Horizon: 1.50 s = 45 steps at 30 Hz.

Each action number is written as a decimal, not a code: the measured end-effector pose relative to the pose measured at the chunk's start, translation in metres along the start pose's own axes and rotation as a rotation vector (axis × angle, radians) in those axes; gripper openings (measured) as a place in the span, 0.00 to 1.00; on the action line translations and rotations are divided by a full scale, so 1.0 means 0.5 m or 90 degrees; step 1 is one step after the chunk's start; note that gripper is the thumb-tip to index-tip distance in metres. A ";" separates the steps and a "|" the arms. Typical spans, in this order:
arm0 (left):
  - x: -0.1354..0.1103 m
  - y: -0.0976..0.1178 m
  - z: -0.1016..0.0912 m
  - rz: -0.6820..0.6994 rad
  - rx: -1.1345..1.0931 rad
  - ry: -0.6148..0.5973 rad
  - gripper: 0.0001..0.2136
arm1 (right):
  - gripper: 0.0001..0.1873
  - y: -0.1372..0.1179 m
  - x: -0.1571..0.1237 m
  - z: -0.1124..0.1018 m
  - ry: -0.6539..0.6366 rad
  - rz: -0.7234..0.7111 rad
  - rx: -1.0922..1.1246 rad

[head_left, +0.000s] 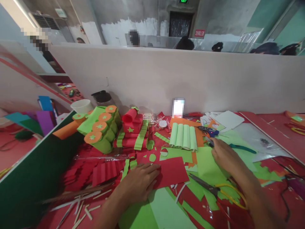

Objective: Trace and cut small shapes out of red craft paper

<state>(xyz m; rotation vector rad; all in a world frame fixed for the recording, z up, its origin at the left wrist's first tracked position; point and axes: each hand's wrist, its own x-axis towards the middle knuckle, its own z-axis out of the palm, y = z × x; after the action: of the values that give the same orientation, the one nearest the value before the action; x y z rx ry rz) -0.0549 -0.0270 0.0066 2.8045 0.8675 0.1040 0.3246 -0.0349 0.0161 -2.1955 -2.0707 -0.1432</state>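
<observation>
My left hand [140,181] lies flat, fingers stretched out, on a red paper sheet [171,170] among cut red and green paper. My right hand [222,154] reaches forward over a light green sheet [207,162], its fingertips at a blue-handled tool [211,132] and beside a teal-handled tool [241,148]; whether the fingers close on anything is not clear. A pleated light green paper piece [183,136] lies on orange paper just left of the right hand.
Green and red paper models with orange star discs [100,127] stand at the back left, next to a white cup [82,106]. Yellow-handled scissors [214,189] lie near the right forearm. A white partition wall [166,76] runs behind; a green board [30,181] borders the left.
</observation>
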 end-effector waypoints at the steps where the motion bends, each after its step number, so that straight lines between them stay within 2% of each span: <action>1: 0.001 0.004 0.002 -0.003 0.011 -0.007 0.18 | 0.22 0.002 -0.001 -0.017 0.013 0.024 -0.004; 4: 0.004 0.020 0.010 -0.023 0.067 -0.057 0.24 | 0.19 -0.012 -0.002 -0.062 0.052 0.055 0.032; 6: 0.007 0.036 0.012 -0.050 0.109 -0.093 0.27 | 0.19 -0.043 -0.002 -0.079 0.019 0.057 0.092; 8: 0.011 0.055 0.011 -0.081 0.140 -0.114 0.30 | 0.17 -0.090 -0.002 -0.078 -0.013 0.004 0.159; 10: 0.020 0.078 0.008 -0.099 0.165 -0.137 0.27 | 0.15 -0.147 0.000 -0.062 -0.053 -0.068 0.181; 13: 0.040 0.116 0.014 -0.139 0.221 -0.127 0.20 | 0.14 -0.226 0.004 -0.022 -0.110 -0.189 0.114; 17: 0.073 0.160 0.049 -0.198 0.250 -0.116 0.21 | 0.14 -0.277 0.016 0.024 -0.126 -0.259 0.027; 21: 0.097 0.190 0.079 -0.258 0.267 -0.103 0.23 | 0.15 -0.277 0.022 0.038 -0.117 -0.268 -0.009; 25: 0.105 0.201 0.085 -0.266 0.294 -0.071 0.27 | 0.15 -0.273 0.019 0.039 -0.115 -0.254 -0.045; 30: 0.093 0.194 0.095 -0.274 0.326 0.019 0.32 | 0.14 -0.270 0.011 0.048 -0.146 -0.208 -0.089; 35: 0.068 0.188 0.116 -0.284 0.319 0.104 0.29 | 0.16 -0.251 0.005 0.029 -0.172 -0.163 -0.036; 38: 0.057 0.183 0.123 -0.269 0.320 0.127 0.29 | 0.19 -0.236 0.004 0.000 -0.178 -0.144 0.066; 40: 0.054 0.179 0.123 -0.253 0.311 0.134 0.31 | 0.22 -0.233 0.004 -0.020 -0.200 -0.149 0.197; 43: 0.054 0.174 0.118 -0.244 0.290 0.132 0.30 | 0.27 -0.245 0.002 -0.031 -0.294 -0.148 0.436; 45: 0.055 0.171 0.115 -0.251 0.284 0.125 0.26 | 0.26 -0.259 0.001 -0.018 -0.351 -0.130 0.563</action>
<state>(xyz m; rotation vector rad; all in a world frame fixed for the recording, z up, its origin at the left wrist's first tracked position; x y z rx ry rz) 0.0222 -0.0906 -0.0309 2.9764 1.6541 0.1423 0.1955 -0.0282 0.0281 -1.5484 -1.9750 1.2275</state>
